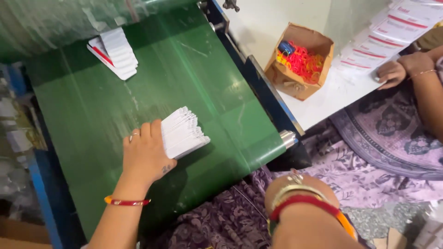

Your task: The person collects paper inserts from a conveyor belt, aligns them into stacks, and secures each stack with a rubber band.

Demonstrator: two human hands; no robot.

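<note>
At the far left of the green conveyor belt [97,120] lies a fanned stack of white cards with a red edge [114,53]. Nearer, the left hand [145,150] lies flat and open, its grip loose, fingertips touching the left side of a white card stack [183,133] resting on the belt. The right hand is hidden below its bangled wrist [300,196]; its grip cannot be told. On the white bench [323,99] stands a cardboard box of rubber bands [300,60]. A co-worker's hand [392,74] rests there.

two stacks of white cards [183,133] on green belt [92,115], one cardboard box [300,62]
</note>
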